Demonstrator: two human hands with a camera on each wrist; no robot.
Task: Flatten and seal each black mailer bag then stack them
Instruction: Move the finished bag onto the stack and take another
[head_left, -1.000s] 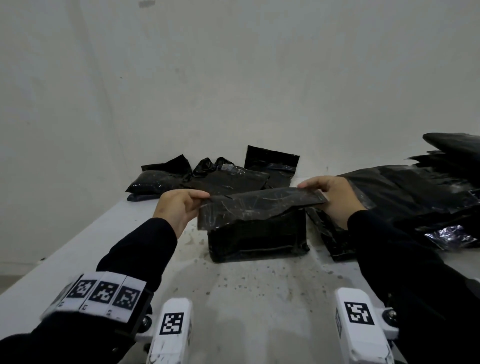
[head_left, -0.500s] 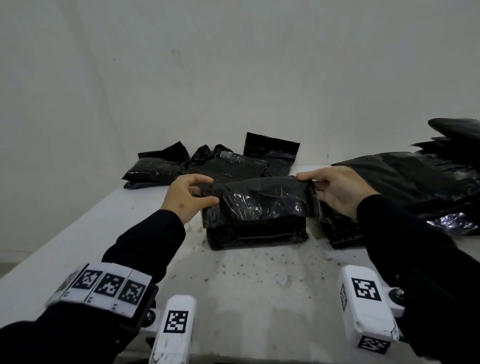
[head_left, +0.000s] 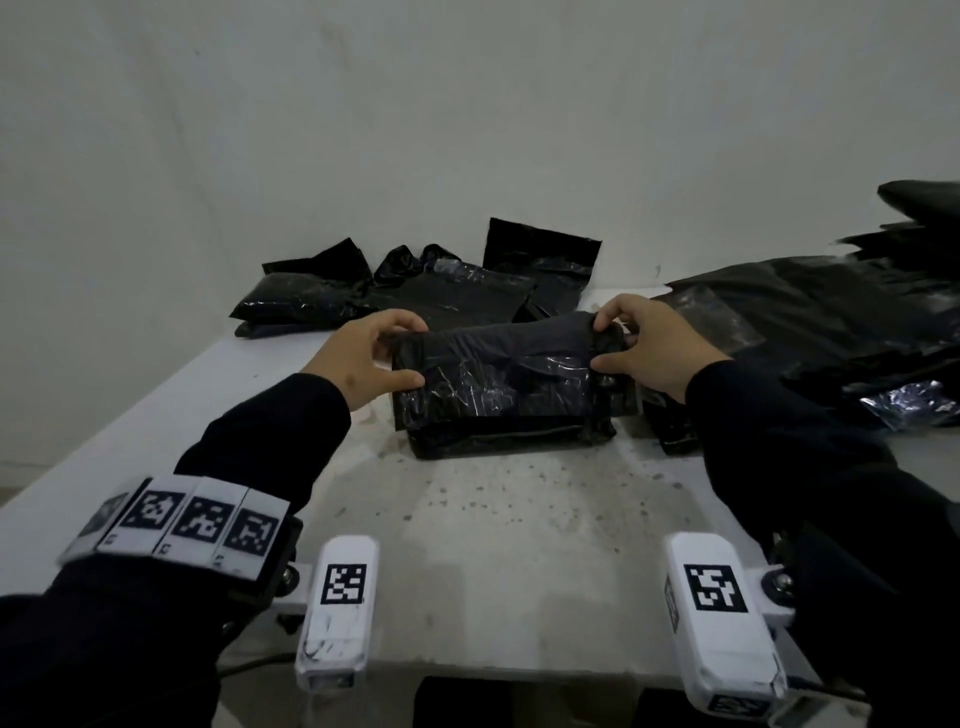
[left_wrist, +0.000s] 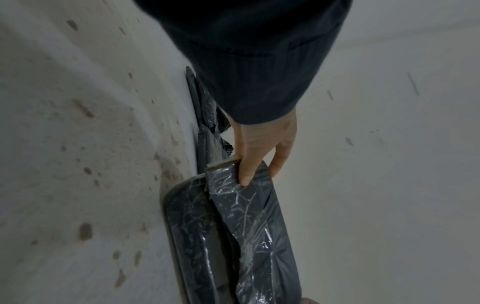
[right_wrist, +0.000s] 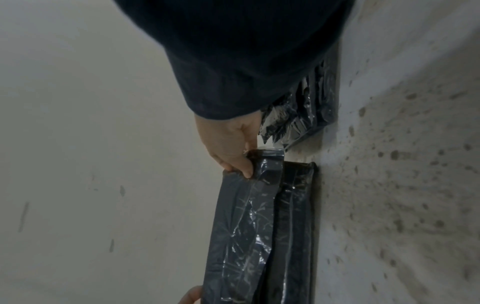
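Note:
A filled black mailer bag (head_left: 501, 400) lies on the white table (head_left: 498, 545) in front of me, with its flap (head_left: 498, 345) folded over toward me. My left hand (head_left: 371, 358) pinches the flap's left end between thumb and fingers (left_wrist: 245, 172). My right hand (head_left: 644, 343) pinches the flap's right end (right_wrist: 262, 162). In both wrist views the flap (left_wrist: 259, 222) curves over the bag's body (right_wrist: 293, 226), which rests on the table.
Several filled black mailer bags (head_left: 415, 291) lie at the back against the wall. A heap of flat black bags (head_left: 821, 312) covers the table's right side, one silvery patch (head_left: 909, 400) showing. The speckled tabletop near me is bare up to its front edge.
Both hands have brought the flap from held out level above the bag down over its front face. The view has shifted a little.

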